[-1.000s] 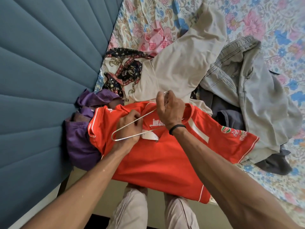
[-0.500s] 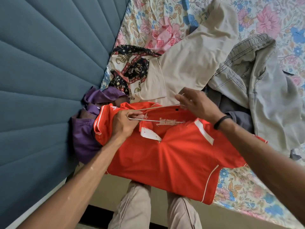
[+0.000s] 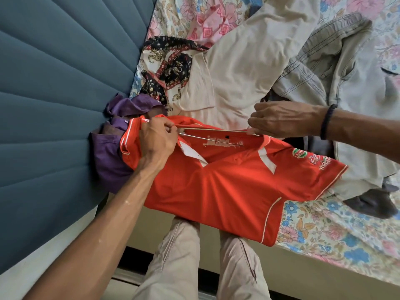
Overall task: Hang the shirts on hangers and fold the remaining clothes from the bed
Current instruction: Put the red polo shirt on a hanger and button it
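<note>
my left hand grips the wire hanger inside the orange shirt collar (lying on the bed's edge), right hand pinches the hanger's other end.

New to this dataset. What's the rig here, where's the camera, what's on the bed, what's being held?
There is no robot: a person works with bare hands, and one wide-angle camera on their head looks down, so you see their own forearms and legs. The left hand grips one end of a wire hanger together with the shoulder of an orange shirt. The right hand, with a dark band at the wrist, pinches the hanger's other end at the collar. The shirt lies at the edge of a bed with a floral sheet. Behind it lie a beige garment, a grey striped one, a patterned cloth and a purple one against the blue headboard.
</note>
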`<state>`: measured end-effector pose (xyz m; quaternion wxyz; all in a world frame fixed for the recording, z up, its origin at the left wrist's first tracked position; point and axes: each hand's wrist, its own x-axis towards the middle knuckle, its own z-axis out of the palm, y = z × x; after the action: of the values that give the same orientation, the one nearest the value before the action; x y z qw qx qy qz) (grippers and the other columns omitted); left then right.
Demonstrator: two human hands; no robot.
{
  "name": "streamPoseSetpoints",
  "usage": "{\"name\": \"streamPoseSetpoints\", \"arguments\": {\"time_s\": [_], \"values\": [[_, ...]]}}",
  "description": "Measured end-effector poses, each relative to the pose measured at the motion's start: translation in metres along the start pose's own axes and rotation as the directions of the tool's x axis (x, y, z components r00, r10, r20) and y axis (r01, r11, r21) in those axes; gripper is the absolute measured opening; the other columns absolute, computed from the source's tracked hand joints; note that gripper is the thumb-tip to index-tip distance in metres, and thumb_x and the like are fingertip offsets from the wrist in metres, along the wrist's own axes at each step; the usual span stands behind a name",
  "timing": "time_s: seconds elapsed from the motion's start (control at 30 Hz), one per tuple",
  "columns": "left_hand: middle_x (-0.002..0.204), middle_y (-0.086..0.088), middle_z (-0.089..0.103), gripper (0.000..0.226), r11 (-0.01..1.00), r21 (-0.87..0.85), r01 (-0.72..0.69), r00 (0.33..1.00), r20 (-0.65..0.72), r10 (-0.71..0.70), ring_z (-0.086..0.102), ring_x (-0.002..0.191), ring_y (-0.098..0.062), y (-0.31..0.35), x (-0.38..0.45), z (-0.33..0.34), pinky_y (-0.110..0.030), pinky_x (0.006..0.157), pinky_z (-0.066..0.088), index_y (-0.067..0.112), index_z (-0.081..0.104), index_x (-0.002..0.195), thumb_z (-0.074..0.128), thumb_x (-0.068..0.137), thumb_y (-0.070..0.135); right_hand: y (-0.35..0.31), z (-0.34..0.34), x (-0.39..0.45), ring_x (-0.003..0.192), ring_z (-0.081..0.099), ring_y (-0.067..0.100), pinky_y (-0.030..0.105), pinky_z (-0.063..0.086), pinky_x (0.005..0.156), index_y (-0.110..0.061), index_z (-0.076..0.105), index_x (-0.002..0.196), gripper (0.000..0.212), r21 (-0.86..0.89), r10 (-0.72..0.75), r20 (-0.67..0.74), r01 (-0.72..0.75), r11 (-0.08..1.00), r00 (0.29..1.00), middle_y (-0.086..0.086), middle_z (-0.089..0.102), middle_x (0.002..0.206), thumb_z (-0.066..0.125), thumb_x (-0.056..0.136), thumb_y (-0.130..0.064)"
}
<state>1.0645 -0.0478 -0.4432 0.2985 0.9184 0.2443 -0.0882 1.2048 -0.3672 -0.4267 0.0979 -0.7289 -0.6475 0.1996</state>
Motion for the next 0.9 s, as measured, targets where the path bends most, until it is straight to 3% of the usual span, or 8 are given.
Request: {"name": "streamPoseSetpoints", "arguments": {"time_s": [0.13,0.27,0.4,0.5,0.6,0.67,0.73,0.9], "values": [[0.079,-0.007,0.075,0.014,0.969,0.223,-0.102,0.995,0.000,0.105,0.071,0.075,-0.032,0.014,0.003,-0.006,-0.042,0.068,0.059,0.020,0.077,0.086,0.066,0.085,0.029,-0.002,-0.002,-0.004,0.064,0.050,0.029,0.035,0.041,0.070,-0.014,0.049,0.079,0.041,0.008,0.116,0.002,-0.116,0.993,0.993,0.004,0.053,0.069,0.035,0.110,-0.037],[0.077,-0.008,0.073,0.013,0.928,0.351,-0.127,0.992,0.037,0.122,0.069,0.074,-0.035,0.031,-0.007,-0.012,-0.042,0.065,0.059,0.020,0.074,0.083,0.066,0.084,0.030,0.014,-0.003,0.002,0.065,0.059,0.038,0.047,0.048,0.061,-0.014,0.051,0.081,0.054,-0.012,0.245,0.116,-0.245,0.969,0.963,0.009,0.057,0.068,0.024,0.110,-0.050],[0.078,-0.010,0.074,0.011,0.946,0.295,-0.138,0.990,0.025,0.137,0.069,0.078,-0.037,0.057,-0.003,-0.011,-0.041,0.070,0.057,0.019,0.076,0.084,0.067,0.079,0.023,-0.001,-0.008,0.036,0.087,0.070,0.041,0.041,0.045,0.066,-0.012,0.064,0.102,0.045,-0.164,0.356,0.318,-0.319,0.934,0.879,0.016,0.071,0.091,0.033,0.110,-0.044],[0.069,0.000,0.073,0.009,0.991,0.040,-0.127,0.988,0.097,0.122,0.072,0.072,-0.023,0.077,-0.004,0.011,-0.036,0.073,0.060,0.019,0.078,0.081,0.072,0.076,0.024,-0.005,0.008,0.065,0.093,0.070,0.046,0.043,0.043,0.067,-0.011,0.062,0.111,0.040,-0.144,0.503,0.214,-0.482,0.864,0.838,0.021,0.070,0.099,0.036,0.111,-0.041],[0.070,0.007,0.073,0.009,0.961,-0.277,0.012,0.973,0.223,0.052,0.072,0.068,-0.008,0.079,-0.002,0.037,-0.037,0.072,0.062,0.019,0.076,0.086,0.074,0.082,0.027,0.004,0.021,0.091,0.094,0.066,0.049,0.043,0.036,0.066,-0.009,0.059,0.112,0.045,0.055,0.706,0.008,-0.705,0.707,0.709,0.025,0.069,0.103,0.039,0.109,-0.049],[0.069,0.006,0.072,0.010,0.930,-0.366,0.030,0.988,0.155,0.029,0.072,0.065,-0.010,0.071,-0.006,0.044,-0.040,0.069,0.061,0.019,0.073,0.084,0.069,0.086,0.029,0.012,0.029,0.102,0.095,0.065,0.049,0.044,0.039,0.068,-0.009,0.058,0.112,0.045,0.157,0.789,-0.028,-0.777,0.610,0.614,0.026,0.068,0.105,0.045,0.106,-0.052],[0.067,0.005,0.071,0.014,0.957,-0.291,-0.015,0.991,0.122,0.053,0.070,0.062,-0.012,0.056,-0.020,0.048,-0.038,0.065,0.058,0.019,0.069,0.080,0.067,0.087,0.031,0.017,0.036,0.105,0.095,0.064,0.046,0.044,0.042,0.069,-0.008,0.057,0.110,0.044,0.303,0.849,-0.028,-0.805,0.511,0.528,0.024,0.068,0.102,0.056,0.101,-0.052],[0.093,-0.010,0.075,0.030,0.967,-0.050,-0.250,0.880,0.406,0.248,0.070,0.085,-0.033,0.007,-0.061,0.070,-0.046,0.073,0.056,0.015,0.074,0.106,0.051,0.086,0.020,-0.028,0.035,0.087,0.087,0.055,0.023,0.031,0.037,0.073,-0.014,0.055,0.109,0.053,0.697,0.949,-0.166,-0.648,0.306,0.270,0.005,0.056,0.102,0.081,0.080,-0.048]]}}
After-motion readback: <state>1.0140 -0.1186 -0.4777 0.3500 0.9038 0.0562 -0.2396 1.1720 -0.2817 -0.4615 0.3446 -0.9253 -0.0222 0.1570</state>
